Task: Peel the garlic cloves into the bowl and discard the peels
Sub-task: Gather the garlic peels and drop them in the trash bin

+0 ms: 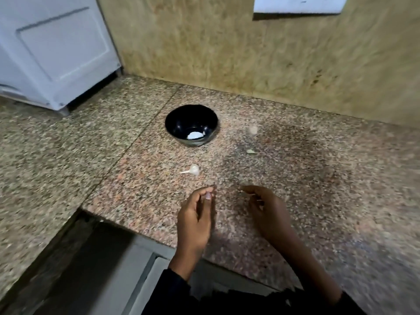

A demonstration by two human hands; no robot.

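Left hand (197,214) pinches a garlic clove (208,196) (blurred); right hand (264,208) hangs loosely curled.

**Garlic at the granite counter**

A small pale piece is pinched in the left hand (197,214). The right hand (264,209) is held loosely curled beside it. A garlic piece (193,170) is seen between the hands and the black bowl (176,123), where white garlic (195,135) lies.
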